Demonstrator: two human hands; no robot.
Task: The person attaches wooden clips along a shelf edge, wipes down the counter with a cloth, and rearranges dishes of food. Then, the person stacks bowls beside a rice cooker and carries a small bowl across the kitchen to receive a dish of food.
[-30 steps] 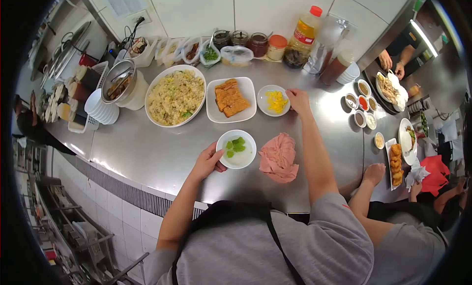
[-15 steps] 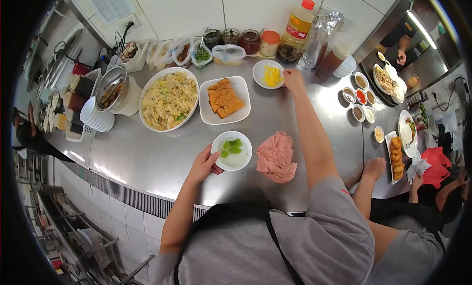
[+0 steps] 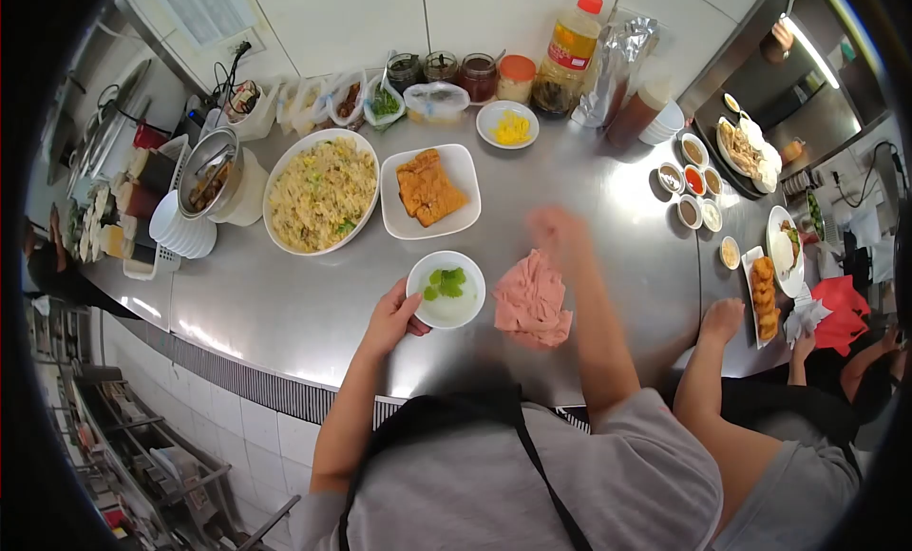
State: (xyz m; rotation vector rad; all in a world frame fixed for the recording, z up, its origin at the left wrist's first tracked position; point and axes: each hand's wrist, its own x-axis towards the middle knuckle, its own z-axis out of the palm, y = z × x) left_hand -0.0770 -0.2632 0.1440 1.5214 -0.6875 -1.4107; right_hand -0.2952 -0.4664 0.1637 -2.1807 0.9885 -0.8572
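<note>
My left hand (image 3: 391, 318) grips the rim of a small white bowl (image 3: 446, 290) with green leaves in it. Blurred by motion, my right hand (image 3: 559, 233) is over the counter just above a crumpled pink cloth (image 3: 533, 301); its fingers cannot be made out. A small plate of yellow pieces (image 3: 507, 125) stands at the back, apart from both hands. Between the bowl and the jars sits a square white dish with a fried golden piece (image 3: 430, 190). Left of that dish is a large oval bowl of fried rice (image 3: 323, 192).
Jars (image 3: 477, 77), an oil bottle (image 3: 568, 52) and a sauce bottle (image 3: 635, 117) line the wall. Small sauce cups (image 3: 694, 180) and a plate of fried food (image 3: 763, 299) stand right. A co-worker's fist (image 3: 724, 320) rests near them. Stacked white bowls (image 3: 180, 225) stand left.
My right hand has let go of the plate of yellow pieces, now farther back beside the jars, and has drawn back toward the cloth. My left hand still holds the bowl.
</note>
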